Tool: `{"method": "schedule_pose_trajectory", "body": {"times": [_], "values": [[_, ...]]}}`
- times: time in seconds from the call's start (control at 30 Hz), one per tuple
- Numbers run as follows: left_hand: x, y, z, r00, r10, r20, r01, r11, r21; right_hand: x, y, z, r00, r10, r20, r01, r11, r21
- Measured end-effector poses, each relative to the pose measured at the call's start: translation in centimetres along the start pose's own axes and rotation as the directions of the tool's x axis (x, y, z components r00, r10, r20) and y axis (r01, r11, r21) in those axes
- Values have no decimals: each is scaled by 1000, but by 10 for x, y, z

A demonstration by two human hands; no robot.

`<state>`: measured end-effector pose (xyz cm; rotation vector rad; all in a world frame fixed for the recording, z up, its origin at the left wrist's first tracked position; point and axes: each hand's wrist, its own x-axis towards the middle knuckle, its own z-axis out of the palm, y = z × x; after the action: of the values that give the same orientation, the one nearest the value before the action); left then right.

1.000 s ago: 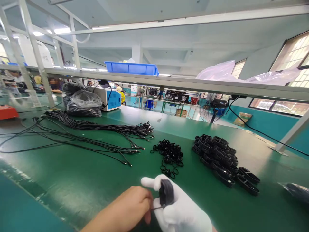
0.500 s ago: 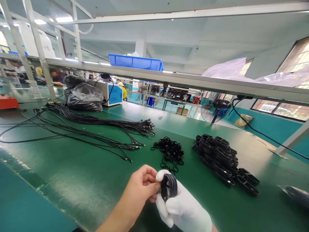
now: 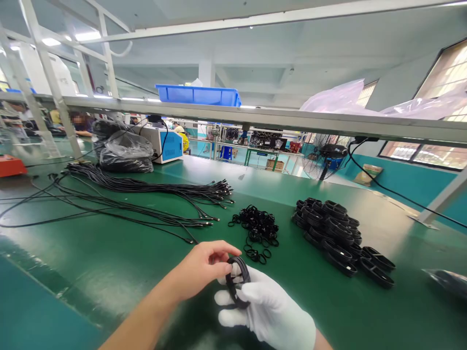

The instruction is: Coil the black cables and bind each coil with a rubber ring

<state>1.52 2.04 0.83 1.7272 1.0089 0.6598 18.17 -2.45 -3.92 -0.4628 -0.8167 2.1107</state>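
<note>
My right hand (image 3: 268, 311), in a white glove, holds a small coil of black cable (image 3: 237, 284) low over the green table (image 3: 109, 272). The bare fingers of my left hand (image 3: 200, 267) pinch the top of that same coil. Just beyond my hands lies a heap of small black rubber rings (image 3: 257, 228). To the right of it sits a pile of finished black cable coils (image 3: 337, 236). Loose black cables (image 3: 146, 204) stretch across the table's left half.
Black plastic bags (image 3: 122, 150) and a white and blue machine (image 3: 166, 143) stand at the back left. A blue bin (image 3: 199, 95) and clear plastic sheeting (image 3: 339, 102) rest on the overhead shelf. A fan (image 3: 321, 160) and other people are seen beyond the table.
Both hands rose into view with the coil. The coil turned from edge-on to tilted, and my left fingers moved from below it to its top.
</note>
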Motion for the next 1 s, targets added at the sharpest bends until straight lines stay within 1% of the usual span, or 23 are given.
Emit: {"method": "schedule_pose_trajectory", "body": {"times": [0.07, 0.13, 0.2, 0.23, 0.3, 0.4, 0.47, 0.5, 0.57, 0.63, 0.67, 0.73, 0.8, 0.83, 0.9, 1.0], "values": [[0, -2, -4, 1000, -15, 25, 15, 1000, -8, 2, 2, -1, 999, 12, 35, -14, 997, 77], [0, -3, -5, 996, -18, 91, 25, 996, -81, 3, 5, -4, 996, 64, 69, -72, 989, 127], [2, -5, -5, 990, -29, 141, 55, 981, -187, 4, 8, -7, 992, 109, 69, -118, 985, 127], [3, -6, -4, 989, -44, 142, 74, 973, -219, 4, 9, -7, 992, 116, 53, -121, 987, 108], [6, -10, -2, 991, -88, 104, 108, 972, -207, 4, 10, -6, 997, 75, 0, -75, 997, 32], [11, -15, 3, 991, -132, 21, 133, 987, -85, 6, 10, -2, 996, -15, -90, 2, 989, -149], [12, -16, 6, 990, -138, -34, 137, 990, -17, 7, 9, 0, 986, -39, -165, -7, 963, -270], [11, -16, 8, 988, -139, -61, 139, 990, -5, 8, 9, 0, 978, -44, -203, -20, 953, -302], [7, -15, 11, 980, -143, -137, 142, 990, -18, 9, 9, -1, 968, -43, -247, -35, 953, -302], [-1, -13, 14, 964, -174, -201, 163, 984, -67, 9, 8, -3, 975, -30, -221, -26, 969, -246], [-5, -12, 16, 959, -202, -199, 185, 978, -101, 8, 7, -3, 982, -24, -187, -18, 975, -220], [-12, -11, 21, 960, -249, -132, 223, 958, -183, 8, 6, -3, 993, -23, -112, 0, 979, -204], [-16, -12, 27, 966, -249, -65, 223, 936, -273, 7, 5, -1, 997, -16, -82, -4, 972, -235], [-17, -13, 30, 970, -236, -59, 207, 927, -312, 7, 5, 0, 996, -13, -90, -11, 964, -265], [-17, -17, 36, 972, -219, -85, 175, 916, -362, 7, 5, 1, 991, -19, -132, -27, 939, -342], [-18, -23, 40, 974, -215, -75, 171, 906, -388, 7, 6, 0, 984, -21, -178, -55, 910, -411]]}}
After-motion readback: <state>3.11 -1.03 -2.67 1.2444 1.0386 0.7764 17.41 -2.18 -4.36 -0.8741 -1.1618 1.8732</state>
